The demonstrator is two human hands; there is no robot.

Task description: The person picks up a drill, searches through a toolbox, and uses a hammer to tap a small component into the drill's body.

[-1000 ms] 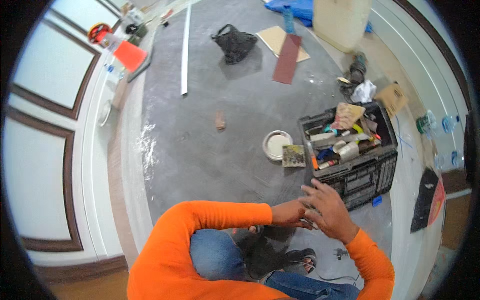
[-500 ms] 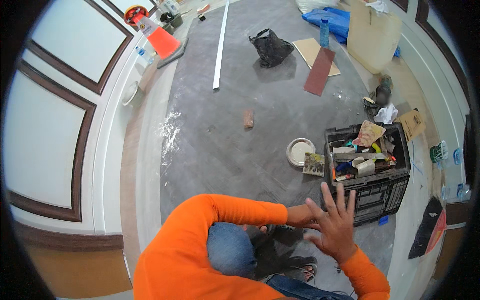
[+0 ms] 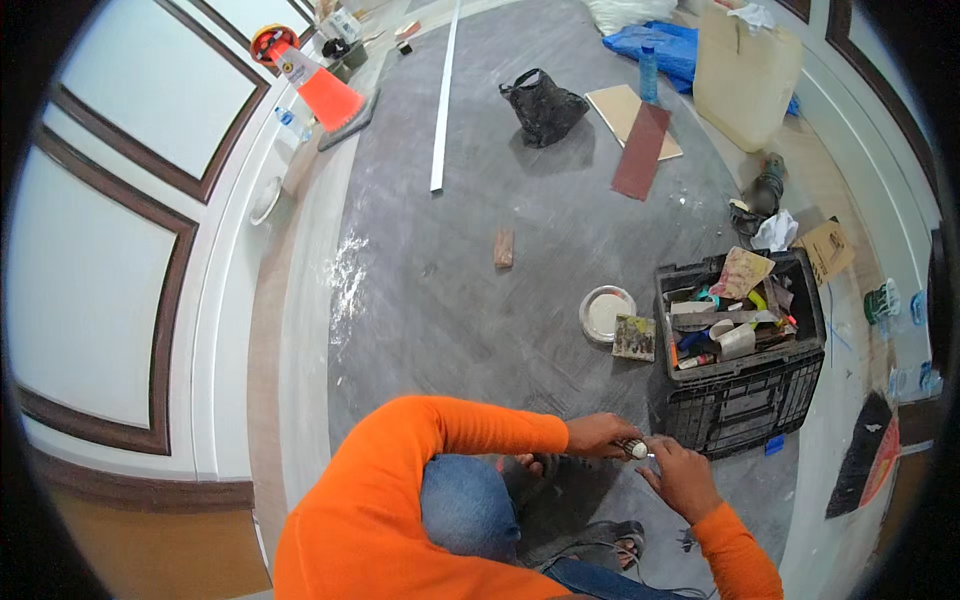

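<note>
Lower centre of frame: left hand (image 3: 600, 437) grasps small pale-ended object (image 3: 638, 450), held out in front, probably for clear sight. Right hand (image 3: 686, 480) curled close beside it (gripping same piece? can't tell from here). Right side of frame: black toolbox (image 3: 745, 405) stands open, tools (image 3: 738, 341) likely set within reach. Just left of it, stained square pad (image 3: 634, 339) overlaps round tin (image 3: 606, 312).

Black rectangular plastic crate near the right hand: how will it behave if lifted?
The crate is probably stiff, given its thick ribbed walls. It's likely heavy for its size, since jumbled tools fill it. With the top open, loose pieces might shift or spill if it tilts.
</note>
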